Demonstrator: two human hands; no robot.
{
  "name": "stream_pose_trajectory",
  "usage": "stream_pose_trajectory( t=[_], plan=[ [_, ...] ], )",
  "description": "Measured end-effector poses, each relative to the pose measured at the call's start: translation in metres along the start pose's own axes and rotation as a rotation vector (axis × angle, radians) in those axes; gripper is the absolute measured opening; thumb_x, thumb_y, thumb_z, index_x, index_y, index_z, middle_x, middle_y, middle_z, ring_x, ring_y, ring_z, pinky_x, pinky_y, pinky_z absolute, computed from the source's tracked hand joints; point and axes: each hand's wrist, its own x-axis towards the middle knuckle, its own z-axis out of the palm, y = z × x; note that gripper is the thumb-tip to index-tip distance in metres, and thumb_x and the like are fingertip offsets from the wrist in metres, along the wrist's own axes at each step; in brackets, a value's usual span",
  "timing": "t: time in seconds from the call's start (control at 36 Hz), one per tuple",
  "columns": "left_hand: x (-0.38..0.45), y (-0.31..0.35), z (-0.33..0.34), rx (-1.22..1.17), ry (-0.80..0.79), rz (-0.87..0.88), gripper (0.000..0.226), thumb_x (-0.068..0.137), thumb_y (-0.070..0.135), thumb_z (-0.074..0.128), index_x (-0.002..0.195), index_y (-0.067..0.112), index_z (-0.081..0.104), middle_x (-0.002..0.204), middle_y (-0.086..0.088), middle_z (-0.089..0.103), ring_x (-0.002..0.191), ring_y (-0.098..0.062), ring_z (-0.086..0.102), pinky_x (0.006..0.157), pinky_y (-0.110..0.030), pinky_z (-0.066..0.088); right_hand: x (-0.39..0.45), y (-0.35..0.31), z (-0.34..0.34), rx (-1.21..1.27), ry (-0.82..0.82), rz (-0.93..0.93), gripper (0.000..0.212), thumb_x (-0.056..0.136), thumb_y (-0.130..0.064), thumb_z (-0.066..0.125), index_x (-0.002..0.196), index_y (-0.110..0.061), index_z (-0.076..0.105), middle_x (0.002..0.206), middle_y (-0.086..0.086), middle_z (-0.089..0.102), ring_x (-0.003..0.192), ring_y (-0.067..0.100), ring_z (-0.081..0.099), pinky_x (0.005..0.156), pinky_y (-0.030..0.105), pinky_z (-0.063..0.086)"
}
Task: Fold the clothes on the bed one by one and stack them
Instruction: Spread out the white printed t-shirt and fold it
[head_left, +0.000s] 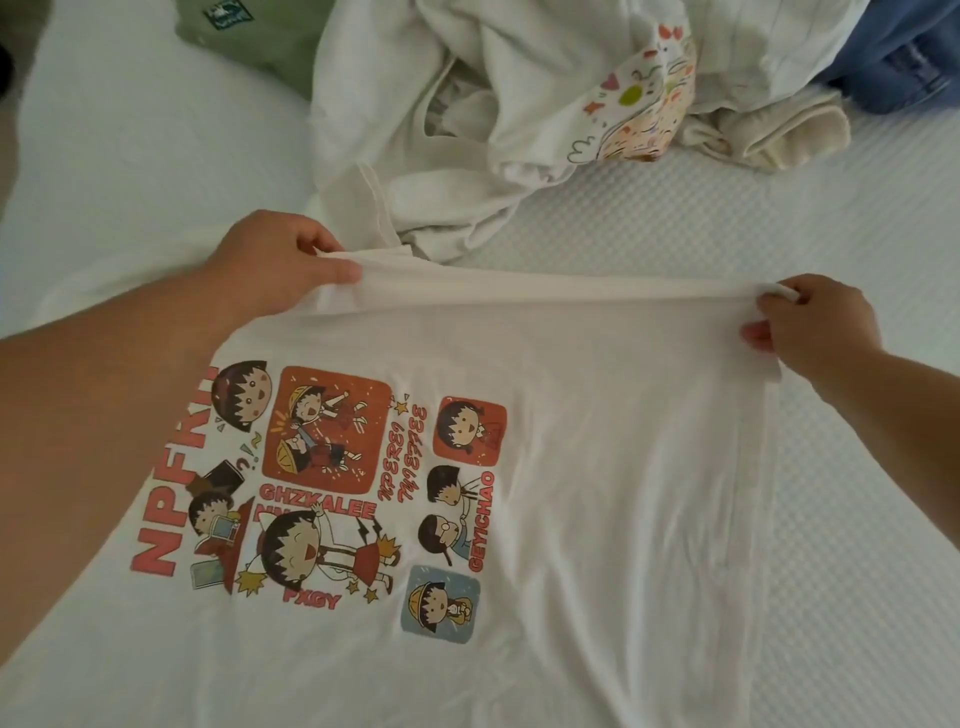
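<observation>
A white T-shirt (597, 467) with a cartoon print in red and orange lies spread across the bed in front of me, print side up. Its far edge is lifted off the mattress and stretched taut between my hands. My left hand (270, 260) pinches the edge at its left end, thumb on top of the fabric. My right hand (815, 322) grips the right end, fingers curled round a bunched bit of cloth. A pile of unfolded clothes (519, 104) lies behind the shirt.
The pile holds white garments, one with colourful doodle print (649, 104), and a cream one (779, 135). A green garment (244, 36) lies at the back left, blue denim (904, 52) at the back right. The white quilted mattress (857, 467) shows bare on the right.
</observation>
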Motion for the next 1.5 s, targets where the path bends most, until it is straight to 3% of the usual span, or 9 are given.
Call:
stream_pose_trajectory(
  t=[0.19,0.36,0.47,0.67,0.94,1.14,1.25,1.36,1.5],
  plan=[
    [-0.006,0.008,-0.016,0.113,-0.012,0.144,0.021,0.073,0.034,0.076,0.076,0.026,0.056,0.081,0.004,0.055,0.065,-0.011,0.047,0.056,-0.027,0.033,-0.003,-0.001,0.006,-0.123,0.036,-0.009,0.017,0.088,-0.017,0.049,0.099,-0.016,0.062,0.087,0.007,0.06,0.079,0.026,0.053,0.063,0.03,0.036],
    [-0.002,0.02,0.009,0.283,0.12,0.348,0.033,0.085,0.029,0.061,0.117,0.023,0.057,0.122,-0.003,0.054,0.097,-0.024,0.055,0.079,-0.034,0.038,0.006,-0.004,0.009,-0.195,0.039,-0.004,0.025,0.09,-0.017,0.044,0.104,-0.011,0.064,0.098,0.014,0.064,0.085,0.03,0.054,0.069,0.031,0.038],
    [0.006,0.034,0.026,0.362,-0.035,0.55,0.03,0.093,0.018,0.048,0.118,0.027,0.062,0.13,0.003,0.055,0.114,-0.022,0.053,0.087,-0.034,0.04,0.01,-0.005,0.011,-0.167,0.066,0.008,0.024,0.089,-0.017,0.046,0.109,-0.016,0.059,0.101,0.012,0.064,0.087,0.026,0.053,0.062,0.027,0.036],
    [0.014,0.035,0.02,0.535,-0.195,0.487,0.025,0.084,0.038,0.059,0.107,0.034,0.066,0.098,0.009,0.052,0.095,-0.02,0.054,0.07,-0.031,0.037,0.008,-0.002,0.011,-0.076,0.102,0.049,0.026,0.086,-0.024,0.052,0.112,-0.024,0.053,0.103,0.01,0.066,0.093,0.028,0.06,0.065,0.029,0.042],
    [0.021,0.035,-0.026,0.273,0.298,0.394,0.029,0.095,0.032,0.049,0.107,0.012,0.066,0.102,-0.018,0.063,0.09,-0.037,0.056,0.075,-0.039,0.041,0.008,0.0,0.001,-0.182,0.153,-0.024,0.025,0.093,-0.026,0.047,0.11,-0.021,0.065,0.092,-0.004,0.057,0.08,0.016,0.048,0.05,0.021,0.03],
    [0.014,0.028,-0.029,0.374,0.499,0.366,0.037,0.083,0.009,0.057,0.119,0.017,0.058,0.126,-0.018,0.046,0.097,-0.042,0.053,0.082,-0.048,0.042,0.005,0.002,0.009,-0.141,0.14,-0.023,0.03,0.092,-0.021,0.045,0.119,-0.021,0.055,0.103,-0.001,0.058,0.085,0.02,0.051,0.064,0.03,0.04],
    [-0.005,0.02,-0.005,0.41,0.285,0.543,0.021,0.084,0.02,0.061,0.102,0.015,0.07,0.106,-0.013,0.06,0.087,-0.037,0.058,0.069,-0.039,0.042,0.004,0.004,0.012,-0.156,0.128,-0.052,0.031,0.09,-0.022,0.05,0.121,-0.021,0.054,0.116,0.004,0.057,0.089,0.019,0.049,0.067,0.032,0.042],
    [-0.013,0.005,0.019,0.624,-0.029,0.437,0.034,0.087,0.043,0.053,0.12,0.039,0.059,0.13,0.007,0.056,0.11,-0.024,0.056,0.08,-0.034,0.041,0.002,0.004,0.013,-0.185,0.142,-0.073,0.034,0.09,-0.024,0.053,0.124,-0.021,0.053,0.127,0.008,0.049,0.092,0.022,0.05,0.066,0.032,0.04],
    [-0.002,-0.014,0.015,0.696,-0.011,0.347,0.043,0.087,0.031,0.056,0.13,0.031,0.051,0.14,0.003,0.043,0.111,-0.028,0.055,0.078,-0.038,0.045,0.004,0.001,0.014,-0.214,0.088,-0.077,0.033,0.088,-0.03,0.058,0.12,-0.022,0.058,0.128,0.008,0.049,0.104,0.031,0.055,0.072,0.034,0.044]
  ],
)
